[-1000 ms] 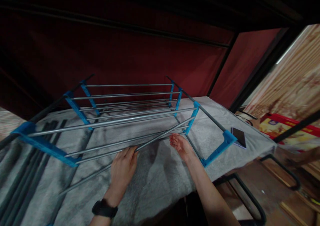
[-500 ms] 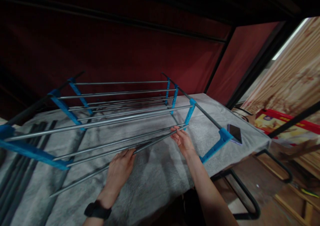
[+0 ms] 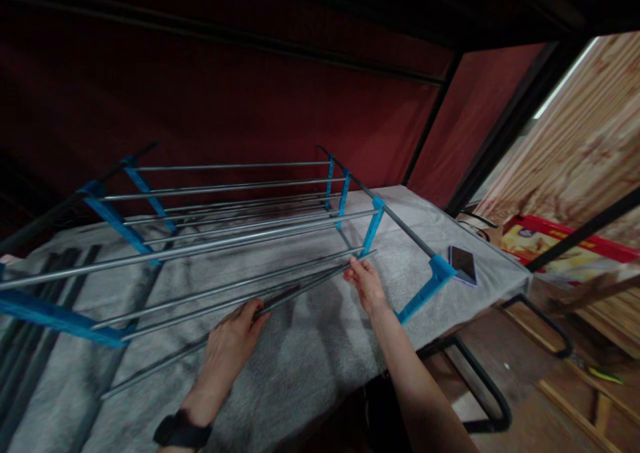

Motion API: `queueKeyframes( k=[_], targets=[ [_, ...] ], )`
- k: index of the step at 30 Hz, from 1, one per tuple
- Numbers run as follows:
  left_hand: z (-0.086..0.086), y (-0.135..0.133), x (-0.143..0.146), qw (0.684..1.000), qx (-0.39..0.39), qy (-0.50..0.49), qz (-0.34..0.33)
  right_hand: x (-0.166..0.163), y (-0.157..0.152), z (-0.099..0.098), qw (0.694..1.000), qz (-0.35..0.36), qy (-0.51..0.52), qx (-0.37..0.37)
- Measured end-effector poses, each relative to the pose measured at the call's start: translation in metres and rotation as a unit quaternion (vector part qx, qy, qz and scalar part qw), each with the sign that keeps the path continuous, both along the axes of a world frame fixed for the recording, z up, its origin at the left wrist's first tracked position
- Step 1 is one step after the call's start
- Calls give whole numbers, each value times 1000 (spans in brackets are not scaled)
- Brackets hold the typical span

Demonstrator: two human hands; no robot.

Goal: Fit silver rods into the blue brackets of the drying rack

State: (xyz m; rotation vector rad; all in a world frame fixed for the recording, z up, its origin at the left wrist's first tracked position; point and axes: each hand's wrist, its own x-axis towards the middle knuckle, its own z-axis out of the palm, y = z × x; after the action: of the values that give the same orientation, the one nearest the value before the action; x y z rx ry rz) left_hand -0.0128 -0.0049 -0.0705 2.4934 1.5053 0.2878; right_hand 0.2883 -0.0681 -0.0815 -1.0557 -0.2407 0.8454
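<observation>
A rack of thin grey metal rods (image 3: pixel 235 243) joined by blue plastic side brackets (image 3: pixel 373 229) lies on a grey cloth-covered table (image 3: pixel 310 353). One loose grey rod (image 3: pixel 295 291) runs slantwise from lower left to the right bracket. My left hand (image 3: pixel 227 343), with a black watch on its wrist, rests on this rod near its middle, fingers curled over it. My right hand (image 3: pixel 364 281) pinches the rod close to its right end, just below the blue bracket.
A dark phone (image 3: pixel 463 265) lies at the table's right edge beside a blue bracket (image 3: pixel 425 291). More dark rods (image 3: pixel 30 346) lie at the left. A dark red fabric wall (image 3: pixel 240 106) stands behind. A red box (image 3: pixel 545 243) and a black tube frame (image 3: pixel 487 399) are on the floor at the right.
My right hand went from open, palm up, to pinching the loose rod's right end. The left hand stayed on the rod. The view shifted slightly right.
</observation>
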Motion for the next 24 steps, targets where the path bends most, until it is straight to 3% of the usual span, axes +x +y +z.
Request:
queueKeyframes(
  k=[6,14,24],
  targets=[
    [1,2,-1,1000,-17,-10,1,2,1,0,1000,-10,0,3],
    [-14,6,-7,996,41,-64,-44,-3,3,5,999,16,34,-1],
    [-15,5,-4,994,91,-48,-47,-8,3,2,998,34,35,-28]
  ],
)
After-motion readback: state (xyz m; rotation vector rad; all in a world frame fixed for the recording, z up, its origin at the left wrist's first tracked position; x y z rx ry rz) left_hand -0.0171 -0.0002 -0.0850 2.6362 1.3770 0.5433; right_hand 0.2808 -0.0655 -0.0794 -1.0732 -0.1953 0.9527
